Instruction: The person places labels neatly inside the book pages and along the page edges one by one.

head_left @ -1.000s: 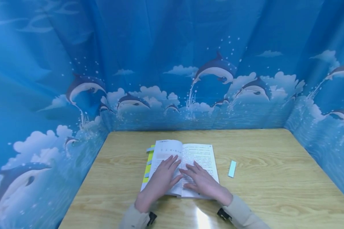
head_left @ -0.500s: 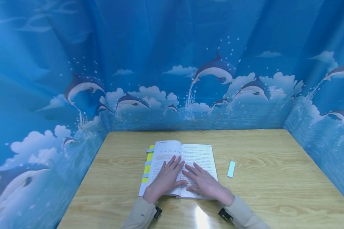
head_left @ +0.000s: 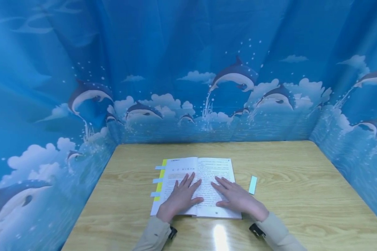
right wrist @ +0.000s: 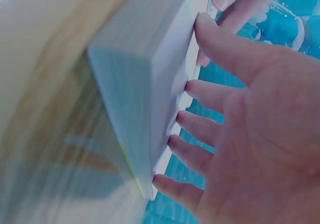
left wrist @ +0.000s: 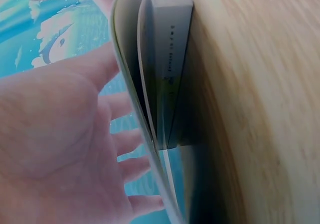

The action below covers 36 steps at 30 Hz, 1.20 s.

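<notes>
Low in the head view, left of centre, a pale beige left sleeve [head_left: 153,234] shows a small dark spot; a matching right sleeve [head_left: 279,233] enters at lower right. A small black block [head_left: 173,233] sits against the former, a similar angular black piece [head_left: 256,230] against the latter. Left hand [head_left: 179,198] and right hand [head_left: 238,199] are bare.

Across the table [head_left: 289,195], smooth wood grain with a glossy glare. In the book [head_left: 207,190], smooth, matt paper. Along its edge, smooth tabs [head_left: 157,181], paper or plastic hard to tell. On the sleeves [head_left: 154,235], matt, creased cloth; beside them, dark, plastic-looking buckles [head_left: 173,232]. Behind, a smooth, faintly shiny curtain [head_left: 182,52], cloth or plastic unclear.
</notes>
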Motion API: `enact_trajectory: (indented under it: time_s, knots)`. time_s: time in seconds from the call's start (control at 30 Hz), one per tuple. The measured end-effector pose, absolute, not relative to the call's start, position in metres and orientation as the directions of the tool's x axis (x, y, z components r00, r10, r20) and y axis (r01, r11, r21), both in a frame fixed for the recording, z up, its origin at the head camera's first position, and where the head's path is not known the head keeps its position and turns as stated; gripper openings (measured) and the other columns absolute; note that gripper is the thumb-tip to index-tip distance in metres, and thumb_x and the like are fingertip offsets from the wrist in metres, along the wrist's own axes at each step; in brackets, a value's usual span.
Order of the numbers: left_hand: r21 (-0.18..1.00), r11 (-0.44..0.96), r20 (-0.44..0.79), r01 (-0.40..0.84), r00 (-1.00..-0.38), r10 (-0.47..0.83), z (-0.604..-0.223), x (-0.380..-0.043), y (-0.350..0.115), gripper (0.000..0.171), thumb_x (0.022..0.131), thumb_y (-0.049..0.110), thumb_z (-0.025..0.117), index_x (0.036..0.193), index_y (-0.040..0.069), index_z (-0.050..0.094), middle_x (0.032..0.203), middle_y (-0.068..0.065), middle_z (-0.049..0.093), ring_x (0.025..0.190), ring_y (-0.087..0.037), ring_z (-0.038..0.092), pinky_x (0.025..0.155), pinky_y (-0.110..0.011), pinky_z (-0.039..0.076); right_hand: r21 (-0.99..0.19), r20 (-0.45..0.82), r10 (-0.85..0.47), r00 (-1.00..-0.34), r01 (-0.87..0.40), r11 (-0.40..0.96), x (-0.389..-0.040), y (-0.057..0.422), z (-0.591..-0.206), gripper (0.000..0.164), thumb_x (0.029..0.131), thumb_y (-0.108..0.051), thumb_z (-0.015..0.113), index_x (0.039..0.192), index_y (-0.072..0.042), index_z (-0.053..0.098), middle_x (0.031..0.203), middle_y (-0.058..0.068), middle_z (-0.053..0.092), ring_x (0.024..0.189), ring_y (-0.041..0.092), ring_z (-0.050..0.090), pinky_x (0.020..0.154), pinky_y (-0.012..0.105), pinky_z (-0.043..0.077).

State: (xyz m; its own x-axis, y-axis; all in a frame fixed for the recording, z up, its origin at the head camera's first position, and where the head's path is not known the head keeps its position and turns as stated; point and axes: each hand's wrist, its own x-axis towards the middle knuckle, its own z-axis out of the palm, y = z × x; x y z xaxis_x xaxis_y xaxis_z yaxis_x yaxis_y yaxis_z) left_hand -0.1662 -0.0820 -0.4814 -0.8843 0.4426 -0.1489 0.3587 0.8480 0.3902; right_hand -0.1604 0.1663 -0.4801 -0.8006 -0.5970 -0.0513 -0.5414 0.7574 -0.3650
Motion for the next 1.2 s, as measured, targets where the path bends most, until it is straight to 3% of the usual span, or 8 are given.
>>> enact_trajectory:
  time_s: [0.3, 0.77, 0.97, 1.2]
  knots:
    - [0.421, 0.847, -0.164, 0.325, -0.891, 0.424, -0.486, -0.167, -0.081, 0.066, 0.100, 0.051, 0.056, 0.157, 0.021, 0.039, 0.169, -0.010, 0.014, 0.156, -0.035, 0.010, 0.119, -0.070, 0.010, -0.379, -0.069, -0.583, -0.809, -0.520, 0.766, -0.158, 0.182, -0.479, 0.073, 0.096, -0.041, 0.066, 0.155, -0.006, 0.040, 0.163, 0.020, 0.029, 0.147, 0.046, 0.029, 0.109, 0.077, 0.028]
    - [0.432, 0.841, -0.170, 0.326, -0.886, 0.431, -0.489, -0.168, -0.080, 0.067, 0.100, 0.050, 0.056, 0.158, 0.024, 0.037, 0.170, -0.009, 0.011, 0.156, -0.034, 0.008, 0.119, -0.070, 0.009, -0.397, -0.050, -0.615, -0.787, -0.549, 0.735, -0.159, 0.201, -0.476, 0.065, 0.102, -0.037, 0.058, 0.155, -0.005, 0.039, 0.163, 0.021, 0.030, 0.146, 0.053, 0.026, 0.105, 0.081, 0.026]
    - [0.427, 0.844, -0.168, 0.325, -0.888, 0.428, -0.489, -0.167, -0.080, 0.067, 0.100, 0.050, 0.056, 0.158, 0.024, 0.037, 0.170, -0.009, 0.012, 0.156, -0.034, 0.008, 0.119, -0.070, 0.009, -0.381, -0.069, -0.534, -0.843, -0.473, 0.795, -0.162, 0.204, -0.476, 0.069, 0.099, -0.040, 0.063, 0.154, -0.005, 0.041, 0.162, 0.021, 0.031, 0.147, 0.053, 0.023, 0.108, 0.078, 0.027]
    - [0.430, 0.835, -0.153, 0.342, -0.884, 0.441, -0.489, -0.168, -0.082, 0.062, 0.100, 0.051, 0.056, 0.156, 0.029, 0.040, 0.170, -0.009, 0.013, 0.156, -0.035, 0.009, 0.118, -0.071, 0.010, -0.327, 0.017, -0.403, -0.915, -0.386, 0.863, -0.169, 0.224, -0.475, 0.063, 0.094, -0.033, 0.071, 0.144, 0.001, 0.053, 0.155, 0.025, 0.041, 0.144, 0.053, 0.029, 0.110, 0.073, 0.031]
